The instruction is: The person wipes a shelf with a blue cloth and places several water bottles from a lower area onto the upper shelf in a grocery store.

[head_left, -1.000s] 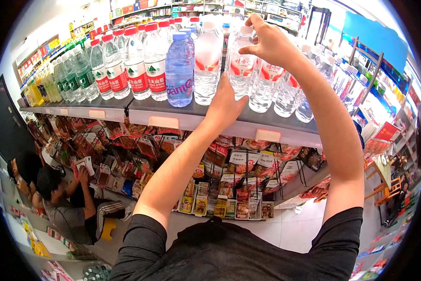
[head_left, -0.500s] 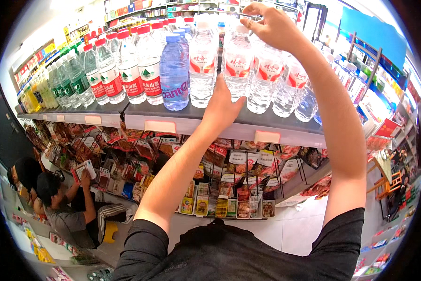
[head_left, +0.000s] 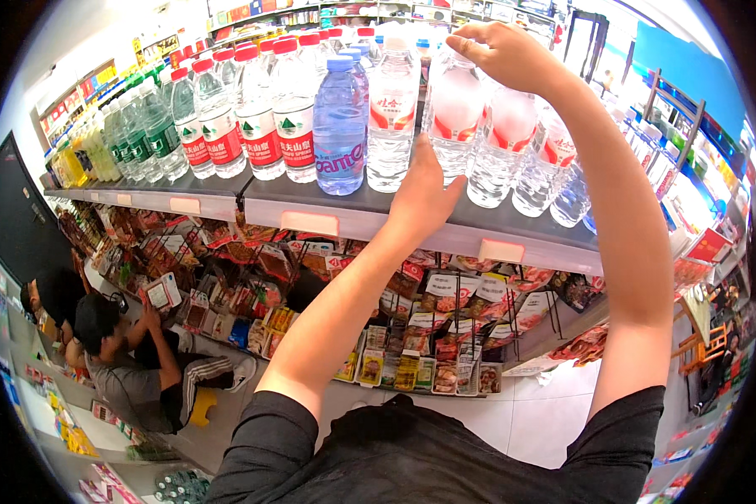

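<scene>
Right grip (head_left: 509, 59) has been narrowed over the clear water bottle (head_left: 455, 124), pinch unclear, base best steadied by spread left grip (head_left: 422, 200).

Packets (head_left: 455, 286) are hung in rows, with yellow packs (head_left: 371, 368) set out in small boxes beneath. At lower left, a person (head_left: 134, 382) in a grey top and dark, white-striped trousers is seen low down by a yellow stool (head_left: 201, 408); a pale flat object (head_left: 163, 291) is held up, though what it is cannot be made out. A black door (head_left: 16, 214) is set farther left. At far right, an orange wooden chair (head_left: 702, 351) is placed, with a blue panel (head_left: 684, 71) seen higher up. Bottles (head_left: 180, 485) are clustered at the bottom edge.
</scene>
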`<state>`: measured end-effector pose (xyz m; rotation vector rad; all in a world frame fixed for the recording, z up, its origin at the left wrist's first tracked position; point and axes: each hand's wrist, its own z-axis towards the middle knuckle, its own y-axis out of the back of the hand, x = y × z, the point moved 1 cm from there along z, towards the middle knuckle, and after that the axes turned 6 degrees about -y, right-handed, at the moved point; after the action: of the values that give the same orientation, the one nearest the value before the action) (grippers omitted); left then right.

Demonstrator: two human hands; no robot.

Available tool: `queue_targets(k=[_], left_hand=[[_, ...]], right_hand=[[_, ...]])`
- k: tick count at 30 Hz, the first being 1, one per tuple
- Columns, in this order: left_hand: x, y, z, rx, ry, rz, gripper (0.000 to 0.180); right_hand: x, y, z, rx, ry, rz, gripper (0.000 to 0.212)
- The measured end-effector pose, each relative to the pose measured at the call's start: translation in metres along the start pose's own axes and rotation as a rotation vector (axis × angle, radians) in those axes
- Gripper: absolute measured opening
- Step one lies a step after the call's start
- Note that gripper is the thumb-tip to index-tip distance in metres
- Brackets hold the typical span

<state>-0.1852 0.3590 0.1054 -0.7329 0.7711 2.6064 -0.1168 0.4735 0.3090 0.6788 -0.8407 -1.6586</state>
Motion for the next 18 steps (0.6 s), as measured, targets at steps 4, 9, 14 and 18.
queue_targets(k=[4,9,14,18], left_hand=[[-0.002,0.001,0.0,0.015,0.023,-0.021,0.084],[-0.002,0.003,0.0,0.024,0.029,0.011,0.087],[-0.002,0.002,-0.001,0.009,0.014,0.046,0.087],[-0.005,0.004,0.0,0.042,0.076,0.015,0.087]], right_hand=[[0.0,0.001,-0.006,-0.051,0.041,-0.02,0.045],[-0.006,-0.006,-0.008,-0.149,0.111,-0.053,0.036],[-0.008,0.01,-0.014,-0.199,0.123,-0.027,0.032],[-0.005,0.028,-0.038,-0.201,0.026,0.09,0.03]])
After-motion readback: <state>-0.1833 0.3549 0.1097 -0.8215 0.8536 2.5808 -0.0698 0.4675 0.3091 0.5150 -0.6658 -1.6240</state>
